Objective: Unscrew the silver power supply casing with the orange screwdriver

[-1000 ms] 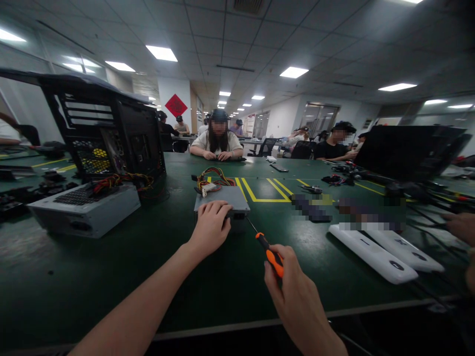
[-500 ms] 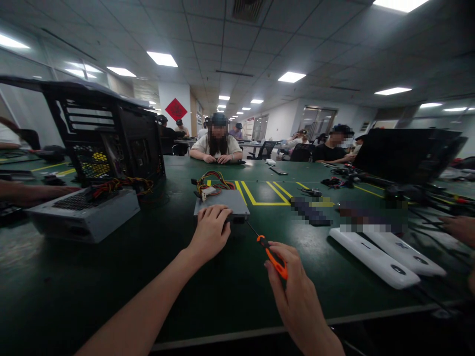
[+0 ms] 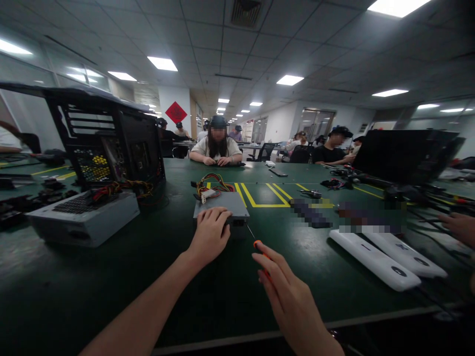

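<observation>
1. Left hand (image 3: pixel 210 236) is clamped over the near edge of a metal box (image 3: pixel 230 201), which sits on the green table (image 3: pixel 218 301).
2. Right hand (image 3: pixel 287 291) has a screwdriver (image 3: pixel 256 243) pinched in its fingers, tip by the box's right corner.

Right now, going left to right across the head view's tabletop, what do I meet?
Mesh-topped metal box, second metal box under the left hand, screwdriver in the right hand, two white devices.

Ceiling panels (image 3: pixel 162 64) glare above a dim green tabletop (image 3: pixel 208 311).
</observation>
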`<state>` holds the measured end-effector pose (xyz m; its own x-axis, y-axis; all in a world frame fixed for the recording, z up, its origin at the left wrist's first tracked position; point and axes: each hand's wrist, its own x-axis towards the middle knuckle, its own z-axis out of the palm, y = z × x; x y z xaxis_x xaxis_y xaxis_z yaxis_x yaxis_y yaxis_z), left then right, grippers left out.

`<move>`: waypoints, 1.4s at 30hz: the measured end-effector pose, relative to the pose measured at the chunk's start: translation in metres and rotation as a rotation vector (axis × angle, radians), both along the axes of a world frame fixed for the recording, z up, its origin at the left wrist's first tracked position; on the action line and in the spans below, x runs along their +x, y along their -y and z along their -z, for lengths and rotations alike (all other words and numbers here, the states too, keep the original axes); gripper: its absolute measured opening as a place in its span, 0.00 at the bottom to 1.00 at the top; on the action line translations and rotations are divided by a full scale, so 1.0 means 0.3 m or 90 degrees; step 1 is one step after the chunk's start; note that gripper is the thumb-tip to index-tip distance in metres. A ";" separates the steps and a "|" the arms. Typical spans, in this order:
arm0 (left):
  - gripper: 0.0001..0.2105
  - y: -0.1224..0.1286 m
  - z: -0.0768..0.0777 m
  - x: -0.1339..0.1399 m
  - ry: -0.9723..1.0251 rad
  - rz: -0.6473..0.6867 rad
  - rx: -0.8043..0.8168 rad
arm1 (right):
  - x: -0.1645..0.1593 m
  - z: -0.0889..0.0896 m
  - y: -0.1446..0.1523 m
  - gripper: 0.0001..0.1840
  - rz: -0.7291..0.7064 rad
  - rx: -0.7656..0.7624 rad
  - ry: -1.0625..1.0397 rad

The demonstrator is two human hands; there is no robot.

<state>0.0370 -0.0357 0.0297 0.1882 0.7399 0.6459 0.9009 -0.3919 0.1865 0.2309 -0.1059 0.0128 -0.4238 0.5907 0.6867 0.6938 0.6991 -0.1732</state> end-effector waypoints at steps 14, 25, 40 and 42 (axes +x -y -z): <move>0.14 -0.009 0.007 -0.006 -0.013 0.003 -0.001 | 0.021 -0.003 -0.002 0.14 0.136 0.066 -0.008; 0.14 -0.003 0.006 -0.008 -0.012 0.005 -0.002 | 0.018 -0.006 -0.002 0.16 0.111 0.059 -0.003; 0.14 -0.006 0.006 -0.005 -0.014 0.002 0.000 | 0.013 0.006 0.004 0.16 0.155 0.063 0.017; 0.14 -0.005 0.005 -0.005 -0.014 0.003 -0.001 | 0.025 0.006 0.002 0.17 0.158 0.064 0.030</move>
